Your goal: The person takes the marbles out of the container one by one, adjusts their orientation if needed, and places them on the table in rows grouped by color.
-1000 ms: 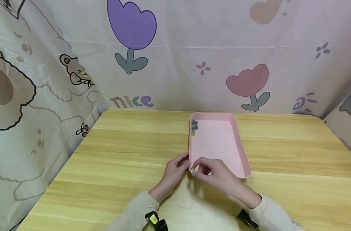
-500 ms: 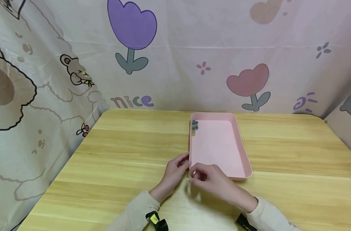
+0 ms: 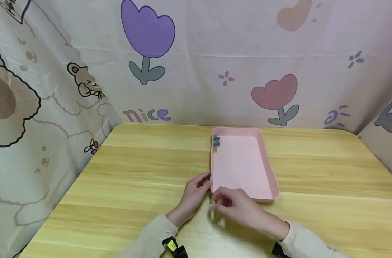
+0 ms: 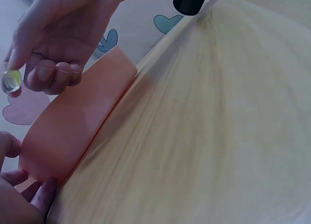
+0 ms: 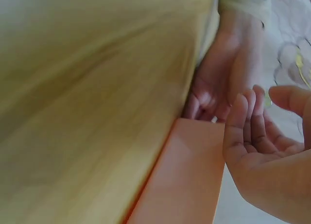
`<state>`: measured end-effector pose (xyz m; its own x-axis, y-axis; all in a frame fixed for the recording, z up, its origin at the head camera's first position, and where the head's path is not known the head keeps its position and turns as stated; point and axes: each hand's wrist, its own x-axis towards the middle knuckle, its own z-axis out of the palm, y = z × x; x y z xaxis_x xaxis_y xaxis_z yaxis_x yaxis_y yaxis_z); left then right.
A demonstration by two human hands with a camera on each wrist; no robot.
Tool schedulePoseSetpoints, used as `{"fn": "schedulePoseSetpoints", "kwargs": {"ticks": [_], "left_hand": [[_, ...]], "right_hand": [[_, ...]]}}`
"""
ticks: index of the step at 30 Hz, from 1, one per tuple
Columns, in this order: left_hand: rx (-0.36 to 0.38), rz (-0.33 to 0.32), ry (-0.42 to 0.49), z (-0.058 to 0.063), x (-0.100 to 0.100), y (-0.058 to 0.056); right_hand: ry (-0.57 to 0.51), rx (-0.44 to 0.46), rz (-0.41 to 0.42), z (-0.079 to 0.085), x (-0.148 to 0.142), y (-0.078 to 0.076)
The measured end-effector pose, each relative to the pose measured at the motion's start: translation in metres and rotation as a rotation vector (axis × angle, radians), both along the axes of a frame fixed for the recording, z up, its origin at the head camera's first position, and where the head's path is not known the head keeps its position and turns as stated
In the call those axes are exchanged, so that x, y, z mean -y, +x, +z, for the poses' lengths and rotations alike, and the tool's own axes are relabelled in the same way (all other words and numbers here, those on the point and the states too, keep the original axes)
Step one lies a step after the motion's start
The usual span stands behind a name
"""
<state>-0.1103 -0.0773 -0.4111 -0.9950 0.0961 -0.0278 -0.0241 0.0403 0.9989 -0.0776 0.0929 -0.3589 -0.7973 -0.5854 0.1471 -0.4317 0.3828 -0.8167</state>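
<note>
At the head frame's lower centre, the right hand (image 3: pixel 239 208) pinches a clear marble (image 3: pixel 212 202) just off the lower left corner of the pink tray (image 3: pixel 244 165); the left hand (image 3: pixel 193 195) touches its wall, fingers loose. An even fingertip pinch should best secure something so smooth.

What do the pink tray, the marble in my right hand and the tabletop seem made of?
Tray: probably plastic, smooth and satin, with thin, even-coloured walls. Marble: likely glass, glossy, see-through with yellow inside, though clear plastic is possible. Tabletop: wood or wood-look laminate, soft sheen, with grain streaks.
</note>
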Motion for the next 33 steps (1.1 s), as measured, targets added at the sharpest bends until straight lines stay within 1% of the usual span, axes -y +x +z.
{"fn": "schedulePoseSetpoints", "kwargs": {"ticks": [5,8,12,15,21,33], "left_hand": [[-0.001,0.001,0.001,-0.001,0.001,0.000],[0.000,-0.001,0.003,-0.001,0.001,0.000],[0.001,-0.003,0.008,-0.001,0.002,0.000],[0.003,-0.003,0.008,-0.002,0.003,0.000],[0.005,-0.010,0.005,-0.002,0.002,0.000],[0.013,-0.008,0.017,-0.002,0.001,0.000]], "right_hand": [[0.006,0.014,0.014,-0.005,-0.003,0.004],[-0.006,0.073,0.017,-0.009,-0.003,0.007],[-0.037,0.172,0.023,-0.016,-0.001,0.011],[-0.038,0.185,0.007,-0.021,0.002,0.012],[-0.014,0.126,-0.040,-0.027,0.007,0.011],[0.097,0.002,-0.065,-0.029,0.015,0.008]]}}
